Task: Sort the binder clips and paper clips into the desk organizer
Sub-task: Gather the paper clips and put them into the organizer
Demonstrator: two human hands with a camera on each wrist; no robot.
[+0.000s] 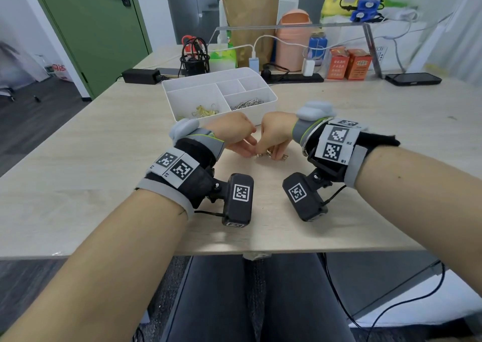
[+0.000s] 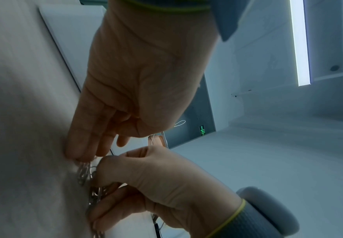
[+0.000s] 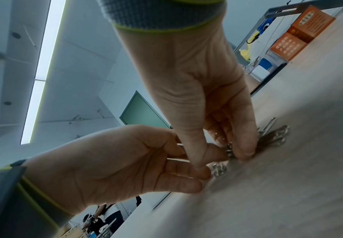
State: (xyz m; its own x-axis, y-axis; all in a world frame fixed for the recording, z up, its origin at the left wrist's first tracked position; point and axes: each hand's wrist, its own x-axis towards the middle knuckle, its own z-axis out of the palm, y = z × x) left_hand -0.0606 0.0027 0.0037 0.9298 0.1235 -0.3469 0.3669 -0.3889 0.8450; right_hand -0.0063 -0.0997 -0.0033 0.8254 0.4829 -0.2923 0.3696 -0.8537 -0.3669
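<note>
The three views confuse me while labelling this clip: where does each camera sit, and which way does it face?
Head: worn on the head, looking forward and down at the table, the white organizer, both forearms and both hands.
Left wrist: under the left wrist, looking along the left hand towards the right hand.
Right wrist: under the right wrist, looking along the right hand towards the left hand.
Shared: all three show both hands meeting over the loose clips.

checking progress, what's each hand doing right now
Left hand: open, straight fingers pressing on the loose paper clips on the table.
Right hand: fingers curled, pinching paper clips from that pile.
</note>
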